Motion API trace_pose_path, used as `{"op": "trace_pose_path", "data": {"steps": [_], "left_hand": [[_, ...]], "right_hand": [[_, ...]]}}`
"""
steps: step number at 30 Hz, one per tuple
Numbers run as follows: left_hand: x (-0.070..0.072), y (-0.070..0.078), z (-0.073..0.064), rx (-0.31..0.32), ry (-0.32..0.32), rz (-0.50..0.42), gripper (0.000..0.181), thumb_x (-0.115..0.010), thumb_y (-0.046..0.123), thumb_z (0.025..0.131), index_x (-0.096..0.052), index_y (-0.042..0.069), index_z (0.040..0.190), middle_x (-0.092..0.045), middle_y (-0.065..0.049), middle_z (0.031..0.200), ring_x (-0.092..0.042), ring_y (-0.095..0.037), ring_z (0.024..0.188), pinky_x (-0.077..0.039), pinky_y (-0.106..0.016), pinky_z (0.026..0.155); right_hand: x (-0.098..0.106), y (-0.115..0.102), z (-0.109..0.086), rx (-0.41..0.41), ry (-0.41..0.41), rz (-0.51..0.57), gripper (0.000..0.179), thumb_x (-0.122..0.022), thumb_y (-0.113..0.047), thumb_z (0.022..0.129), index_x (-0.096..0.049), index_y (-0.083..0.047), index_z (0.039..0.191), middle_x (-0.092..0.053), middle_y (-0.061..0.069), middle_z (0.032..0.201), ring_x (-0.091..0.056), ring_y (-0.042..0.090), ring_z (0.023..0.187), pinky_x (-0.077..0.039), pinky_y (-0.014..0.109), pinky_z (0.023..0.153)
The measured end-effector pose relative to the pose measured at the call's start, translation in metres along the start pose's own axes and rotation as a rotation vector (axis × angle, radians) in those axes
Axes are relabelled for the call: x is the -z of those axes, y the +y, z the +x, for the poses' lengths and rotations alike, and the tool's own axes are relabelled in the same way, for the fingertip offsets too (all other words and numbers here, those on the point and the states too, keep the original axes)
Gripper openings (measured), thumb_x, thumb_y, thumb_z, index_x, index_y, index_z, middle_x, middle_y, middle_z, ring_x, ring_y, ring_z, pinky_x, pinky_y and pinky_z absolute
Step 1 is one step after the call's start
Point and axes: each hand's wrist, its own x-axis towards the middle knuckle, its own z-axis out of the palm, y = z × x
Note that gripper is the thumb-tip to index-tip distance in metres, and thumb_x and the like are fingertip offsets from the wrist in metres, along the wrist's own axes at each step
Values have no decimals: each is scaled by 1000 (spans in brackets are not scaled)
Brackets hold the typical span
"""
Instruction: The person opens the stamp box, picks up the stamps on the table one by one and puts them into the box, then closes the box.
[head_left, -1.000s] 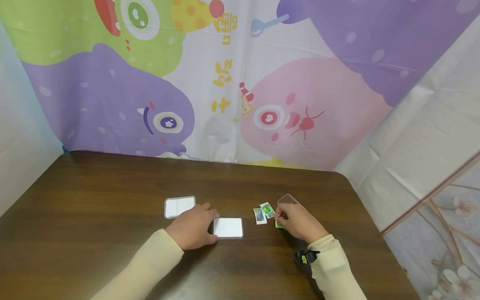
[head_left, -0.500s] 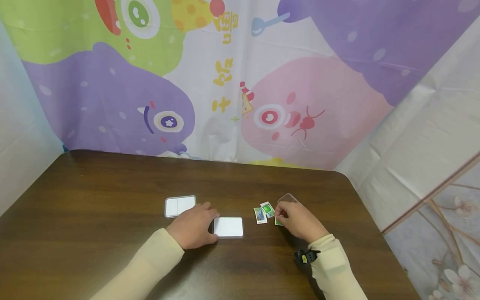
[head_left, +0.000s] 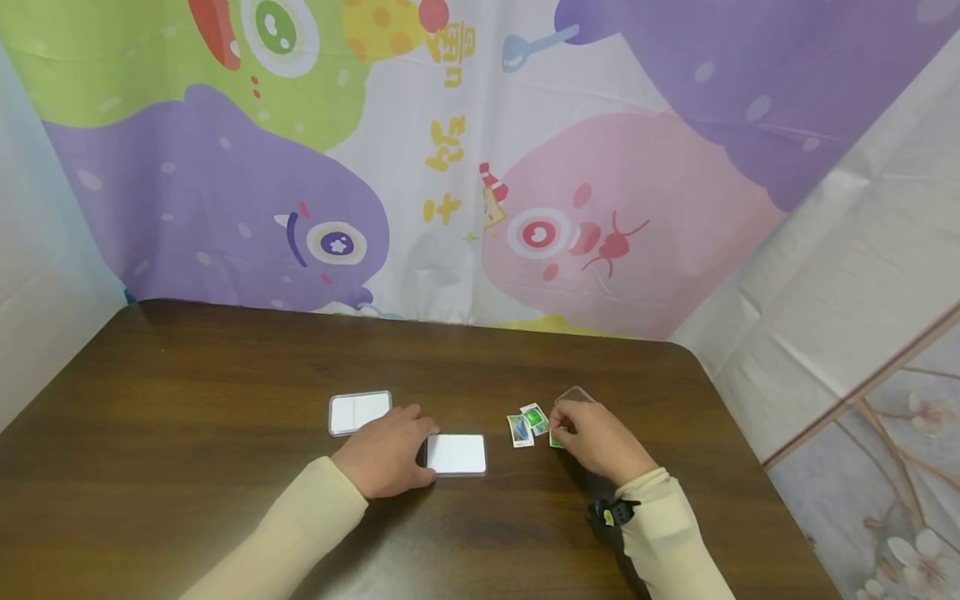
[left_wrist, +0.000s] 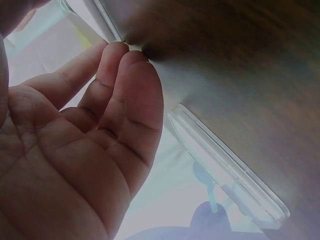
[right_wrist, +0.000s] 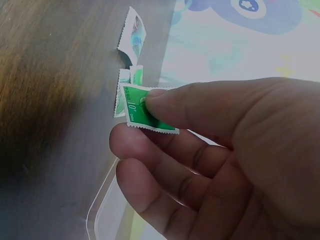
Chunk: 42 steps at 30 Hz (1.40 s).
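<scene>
The right hand [head_left: 600, 442] pinches the held stamp [right_wrist: 137, 112], thumb on its green face, the other fingers curved below. Hardly anything changes over the last second: the hand stays by the loose stamps, well nearer the counter's right edge than its left, and its grip looks the same. The work therefore seems to stand at the pinch itself, one stamp taken and kept apart from the others; whether it touches the counter I cannot tell.

Just left of it lie a blue stamp [head_left: 521, 431] and a green stamp [head_left: 535, 417], their edges overlapping. A clear piece [head_left: 577, 395] shows partly behind the hand, toward the counter's far right corner.

The left hand [head_left: 386, 454] stays put too, thumb and fingers around the left end of the near case [head_left: 456, 455], seemingly steadying it. The far case [head_left: 360, 412] lies beyond that hand, toward the far left corner of the counter [head_left: 225, 367].
</scene>
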Motion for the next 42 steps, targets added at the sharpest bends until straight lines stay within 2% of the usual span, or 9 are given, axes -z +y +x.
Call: {"op": "trace_pose_path", "data": {"steps": [10,16,19,22,24,30,36,42], "left_hand": [[-1,0,1,-9,7,2,45,-88,27,77,-71,3,112,-61,-6,95,-57,-23,86,-50,-43,78],[-1,0,1,-8,8,0,52,-88,29,77,-70,2,116,-63,-8,99,-60,-25,89,-51,-43,80],[4,-4,1,0,-4,-10,56,-88,31,78,-69,2,122,-65,-10,106,-63,-28,96,-52,-45,85],[14,-13,0,33,-5,5,58,-86,33,81,-67,3,128,-65,-12,116,-63,-34,108,-52,-49,94],[22,-21,-2,66,15,30,60,-86,31,81,-65,3,129,-64,-14,119,-61,-37,111,-52,-52,94],[37,-45,-8,144,105,98,66,-89,24,71,-64,1,127,-61,-17,110,-57,-37,99,-50,-55,84],[38,-62,-11,230,64,115,71,-88,26,69,-62,-2,129,-61,-21,112,-59,-42,102,-47,-61,87],[41,-66,-10,260,30,113,59,-87,25,73,-65,-4,120,-63,-20,105,-60,-40,91,-51,-57,77]], "right_hand": [[-1,0,0,4,12,-7,15,-75,-8,94,-64,-16,87,-61,-5,82,-54,13,75,-49,35,73],[-1,2,-1,-13,-22,-34,13,-73,-10,95,-65,-16,88,-61,-6,81,-53,12,73,-48,35,72],[-1,3,-1,-21,-42,-41,11,-72,-9,95,-66,-15,88,-62,-6,81,-53,12,73,-48,35,72],[-1,4,-1,-26,-53,-38,11,-72,-8,95,-66,-15,88,-62,-5,82,-53,12,74,-48,36,72],[0,4,-1,-29,-56,-33,11,-72,-9,95,-66,-16,88,-63,-5,83,-54,12,75,-48,36,73],[-2,5,1,-41,-59,-50,10,-74,-10,93,-68,-16,87,-64,-6,85,-54,13,76,-49,38,75],[-3,7,1,-45,-61,-70,6,-75,-13,93,-70,-14,90,-65,-5,85,-56,11,76,-50,37,76],[-3,6,1,-59,-34,-63,11,-76,-19,93,-70,-12,98,-65,-4,88,-57,10,78,-52,36,75]]}}
